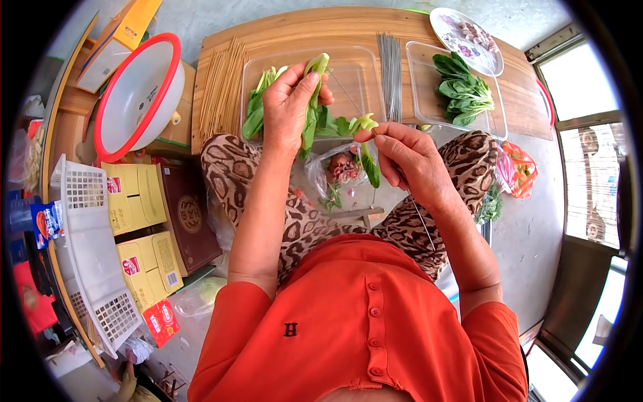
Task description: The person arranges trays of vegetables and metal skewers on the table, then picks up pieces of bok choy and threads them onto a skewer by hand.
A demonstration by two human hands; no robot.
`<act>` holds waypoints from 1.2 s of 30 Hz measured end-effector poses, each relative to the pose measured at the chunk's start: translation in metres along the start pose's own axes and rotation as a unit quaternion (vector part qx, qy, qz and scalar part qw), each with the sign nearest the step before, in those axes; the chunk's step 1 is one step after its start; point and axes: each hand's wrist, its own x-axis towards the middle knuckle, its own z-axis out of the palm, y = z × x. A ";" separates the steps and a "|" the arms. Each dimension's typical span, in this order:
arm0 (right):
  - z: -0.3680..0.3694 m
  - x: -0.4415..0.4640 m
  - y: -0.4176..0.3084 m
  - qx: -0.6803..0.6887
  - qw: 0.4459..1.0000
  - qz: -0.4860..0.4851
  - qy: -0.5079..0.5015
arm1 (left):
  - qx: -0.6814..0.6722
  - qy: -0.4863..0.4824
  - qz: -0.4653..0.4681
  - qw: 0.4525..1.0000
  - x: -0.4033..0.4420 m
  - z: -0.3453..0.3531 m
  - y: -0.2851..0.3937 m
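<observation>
My left hand is closed on a leafy green, its pale stalk upward and leaves hanging below. My right hand pinches a thin metal skewer whose lower end slants down over my lap. A piece of green vegetable is threaded on that skewer just beyond my right fingertips, with a leaf dangling under it. Both hands are over the near edge of a clear plastic tray, which holds more greens. Below, between my knees, a plastic bag contains reddish scraps.
On the wooden table lie bamboo skewers, metal skewers, a second clear tray with leafy greens, and a flowered plate with meat pieces. A red-rimmed basin, yellow boxes and a white rack stand left.
</observation>
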 end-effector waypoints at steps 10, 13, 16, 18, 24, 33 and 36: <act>0.002 0.000 -0.002 0.000 1.000 -0.002 -0.004 | 0.008 -0.005 0.002 1.000 -0.003 0.001 0.004; 0.003 -0.001 -0.001 -0.019 1.000 0.003 0.000 | 0.025 -0.018 0.021 0.999 -0.002 -0.002 0.001; 0.003 -0.002 -0.002 -0.013 1.000 0.003 -0.007 | 0.055 -0.008 0.042 0.998 -0.002 0.000 0.002; 0.002 -0.003 -0.001 -0.014 1.000 0.004 -0.008 | 0.093 -0.007 0.052 0.994 -0.002 0.000 0.003; 0.001 -0.005 0.003 -0.010 1.000 0.010 -0.002 | 0.184 -0.002 0.073 0.980 -0.007 0.003 0.003; 0.001 -0.008 0.001 0.002 1.000 0.006 -0.016 | 0.217 0.027 0.108 0.970 -0.012 0.004 0.000; 0.002 -0.010 0.000 0.001 1.000 0.009 -0.013 | 0.217 0.030 0.118 0.968 -0.014 0.005 0.001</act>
